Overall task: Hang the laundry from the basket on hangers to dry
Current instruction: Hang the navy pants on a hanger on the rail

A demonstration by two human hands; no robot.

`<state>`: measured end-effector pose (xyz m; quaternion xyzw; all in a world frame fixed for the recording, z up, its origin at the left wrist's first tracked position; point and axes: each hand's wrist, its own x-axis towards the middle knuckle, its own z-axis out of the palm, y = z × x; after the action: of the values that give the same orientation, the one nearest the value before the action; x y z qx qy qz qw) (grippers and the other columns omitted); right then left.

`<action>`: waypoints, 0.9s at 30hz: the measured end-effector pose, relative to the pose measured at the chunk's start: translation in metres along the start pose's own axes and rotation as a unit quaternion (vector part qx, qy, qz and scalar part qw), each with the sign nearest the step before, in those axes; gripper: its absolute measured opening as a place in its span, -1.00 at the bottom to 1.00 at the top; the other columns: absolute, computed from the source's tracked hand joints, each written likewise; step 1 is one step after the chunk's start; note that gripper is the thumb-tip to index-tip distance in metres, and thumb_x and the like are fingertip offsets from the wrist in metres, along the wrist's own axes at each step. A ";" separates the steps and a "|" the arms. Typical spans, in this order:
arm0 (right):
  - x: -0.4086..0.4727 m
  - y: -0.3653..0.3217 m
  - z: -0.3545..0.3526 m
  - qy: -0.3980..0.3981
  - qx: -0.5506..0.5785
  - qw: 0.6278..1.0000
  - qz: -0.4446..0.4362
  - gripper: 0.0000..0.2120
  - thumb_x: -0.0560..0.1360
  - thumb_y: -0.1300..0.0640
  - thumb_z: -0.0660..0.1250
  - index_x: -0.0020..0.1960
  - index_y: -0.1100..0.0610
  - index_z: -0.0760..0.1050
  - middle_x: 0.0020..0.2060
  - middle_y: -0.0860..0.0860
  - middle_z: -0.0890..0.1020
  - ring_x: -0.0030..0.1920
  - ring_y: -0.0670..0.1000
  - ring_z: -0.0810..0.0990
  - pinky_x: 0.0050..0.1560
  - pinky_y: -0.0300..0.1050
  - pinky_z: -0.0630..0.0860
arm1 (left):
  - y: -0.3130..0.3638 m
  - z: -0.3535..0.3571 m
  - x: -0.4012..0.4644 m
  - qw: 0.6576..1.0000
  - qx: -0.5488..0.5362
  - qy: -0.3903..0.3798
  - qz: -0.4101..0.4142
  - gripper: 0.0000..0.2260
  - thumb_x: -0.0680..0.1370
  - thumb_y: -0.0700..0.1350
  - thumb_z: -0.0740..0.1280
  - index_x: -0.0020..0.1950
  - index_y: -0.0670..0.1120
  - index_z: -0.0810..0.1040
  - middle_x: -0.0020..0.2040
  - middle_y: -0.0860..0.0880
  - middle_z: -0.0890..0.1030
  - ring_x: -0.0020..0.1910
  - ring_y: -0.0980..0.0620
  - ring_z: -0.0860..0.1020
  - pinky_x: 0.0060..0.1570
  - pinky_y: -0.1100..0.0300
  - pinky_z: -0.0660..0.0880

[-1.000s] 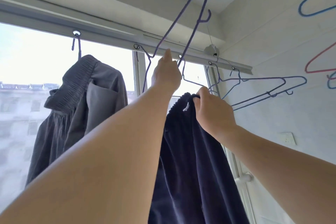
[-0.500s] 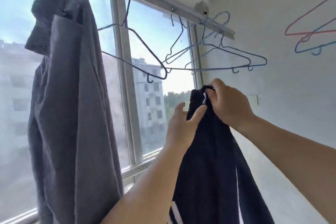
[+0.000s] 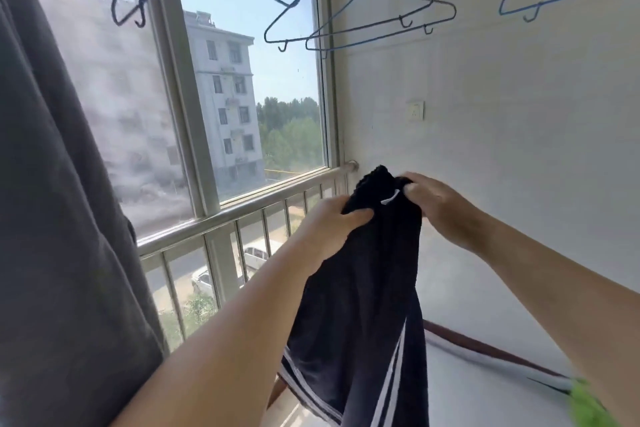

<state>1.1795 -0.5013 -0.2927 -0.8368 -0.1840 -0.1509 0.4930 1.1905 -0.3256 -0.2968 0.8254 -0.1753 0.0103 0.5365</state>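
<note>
Both grips, left hand (image 3: 332, 218) and right hand (image 3: 436, 208), pinch the dark shorts' (image 3: 367, 305) waistband; shorts hang downward, empty hangers (image 3: 360, 10) well above.

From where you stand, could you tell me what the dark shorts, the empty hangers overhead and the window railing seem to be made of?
Dark shorts: soft knit fabric, matte navy with white side stripes; it drapes and bunches where the left hand and right hand grip it.
Empty hangers: thin bent wire, probably coated metal, with small hooks.
Window railing: shiny tubular metal, likely stainless steel.
</note>
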 end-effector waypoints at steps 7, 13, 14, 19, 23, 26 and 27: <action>-0.061 0.007 -0.006 -0.135 0.016 0.988 0.075 -0.72 0.44 -0.08 0.39 0.06 0.05 0.54 -0.09 -0.03 0.67 -0.03 -0.05 0.62 -0.02 -0.22 0.50 | -0.014 0.038 -0.048 0.991 0.131 -0.001 -0.023 -0.82 0.54 -0.02 0.31 0.04 -0.08 0.60 -0.07 -0.15 0.65 -0.12 -0.10 0.61 -0.01 -0.02 0.55; -0.118 0.013 0.016 -0.120 -0.054 0.989 0.063 -0.94 0.49 0.17 0.34 -0.05 0.06 0.57 -0.21 -0.01 0.59 -0.13 -0.02 0.53 -0.09 -0.20 0.43 | -0.036 0.072 -0.120 0.980 0.188 0.052 -0.032 -0.79 0.49 0.01 0.36 -0.04 -0.12 0.58 -0.17 -0.08 0.58 -0.26 0.05 0.49 -0.33 0.26 0.34; -0.127 0.014 0.022 -0.106 -0.051 0.991 0.057 -0.94 0.49 0.18 0.34 -0.07 0.04 0.56 -0.22 -0.02 0.59 -0.15 -0.02 0.53 -0.08 -0.18 0.44 | -0.040 0.076 -0.133 0.981 0.182 0.066 -0.033 -0.80 0.47 0.02 0.38 -0.02 -0.08 0.55 -0.13 -0.05 0.57 -0.23 0.07 0.49 -0.31 0.28 0.35; -0.169 0.013 0.046 -0.064 -0.027 0.997 0.038 -0.93 0.49 0.20 0.31 -0.10 0.05 0.53 -0.26 -0.07 0.55 -0.15 -0.03 0.53 -0.07 -0.12 0.48 | -0.066 0.102 -0.205 0.986 0.116 0.080 -0.086 -0.53 0.39 -0.07 0.46 0.25 0.06 0.40 0.03 0.07 0.56 -0.01 0.06 0.55 0.02 0.09 0.53; -0.196 0.011 0.056 -0.080 -0.034 0.996 0.036 -0.89 0.48 0.17 0.32 -0.16 -0.03 0.51 -0.24 -0.07 0.56 -0.12 -0.03 0.54 -0.05 -0.13 0.46 | -0.094 0.118 -0.257 0.979 0.117 0.057 -0.156 -0.51 0.41 -0.10 0.43 0.28 0.11 0.34 0.06 0.09 0.54 0.02 0.07 0.53 0.05 0.10 0.52; -0.213 0.009 0.059 -0.087 -0.058 0.994 0.038 -0.94 0.48 0.18 0.30 -0.10 0.04 0.52 -0.19 -0.05 0.57 -0.10 -0.03 0.52 -0.09 -0.20 0.39 | -0.111 0.122 -0.286 0.966 0.162 0.059 -0.192 -0.60 0.44 -0.12 0.36 0.25 0.04 0.39 0.06 0.07 0.55 0.00 0.05 0.52 0.03 0.07 0.52; -0.218 0.011 0.059 -0.087 -0.070 0.993 0.040 -0.94 0.48 0.19 0.30 -0.08 0.06 0.52 -0.17 -0.04 0.57 -0.09 -0.03 0.51 -0.11 -0.22 0.37 | -0.115 0.121 -0.293 0.963 0.171 0.063 -0.199 -0.63 0.44 -0.13 0.35 0.24 0.02 0.41 -0.01 0.08 0.55 -0.04 0.05 0.51 -0.03 0.10 0.51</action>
<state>0.9955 -0.4884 -0.4232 -0.8861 -0.1813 -0.0703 0.4208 0.9291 -0.3098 -0.5100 0.9209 0.0309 -0.0150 0.3883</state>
